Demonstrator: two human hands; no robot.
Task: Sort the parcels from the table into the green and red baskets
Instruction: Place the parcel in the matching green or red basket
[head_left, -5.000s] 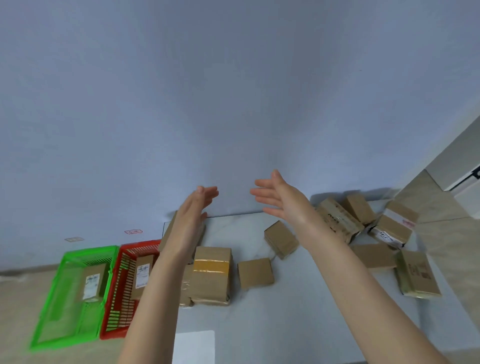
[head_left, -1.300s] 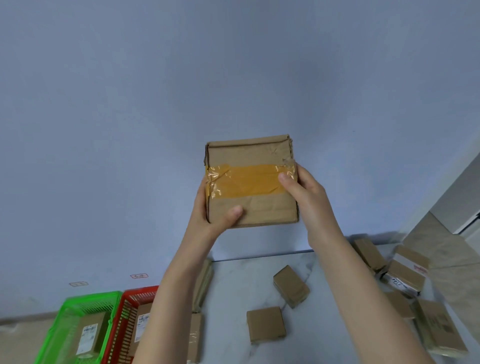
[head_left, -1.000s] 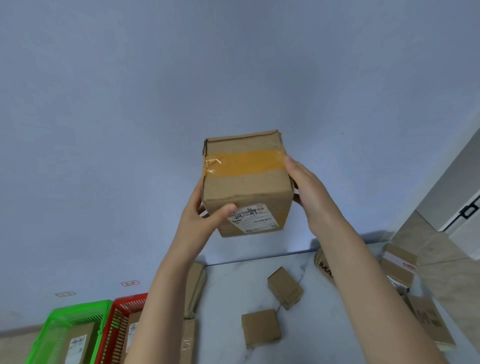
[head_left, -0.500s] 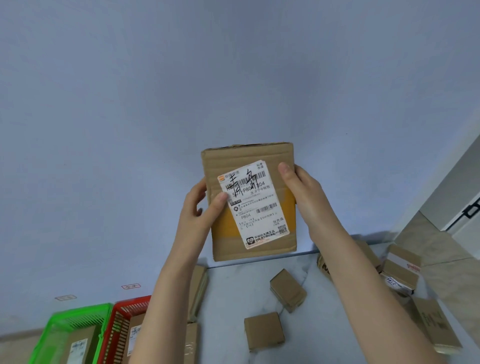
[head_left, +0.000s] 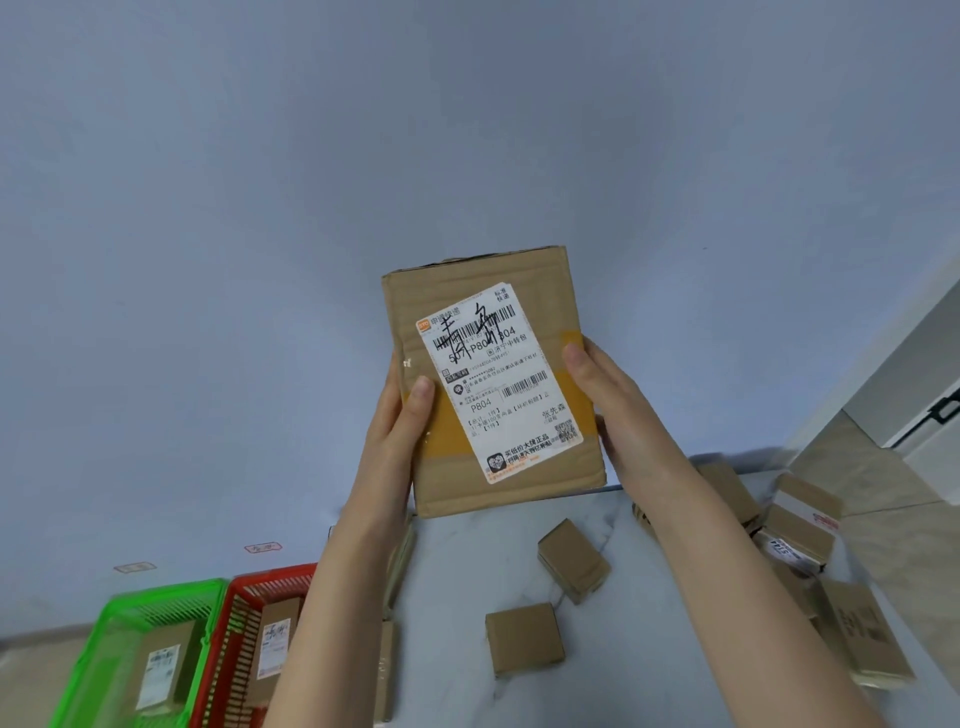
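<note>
Head view. Both hands are holding a cardboard parcel (head_left: 493, 379) aloft before the blue wall, above the far edge of the table (head_left: 467, 545). The left hand (head_left: 400, 431) is gripping its 9 o'clock edge, thumb pressing the front face. The right hand (head_left: 608, 405) is gripping the 3 o'clock edge, thumb lying on the front. A white shipping label (head_left: 506, 415) is facing the camera. At 7 o'clock from the parcel, the green basket (head_left: 161, 592) and red basket (head_left: 270, 571) are standing just beside each other, each holding one labelled parcel. At 5 o'clock two small parcels (head_left: 571, 566) are lying on the table, and further parcels (head_left: 795, 540) are clustering at 4 o'clock.
</note>
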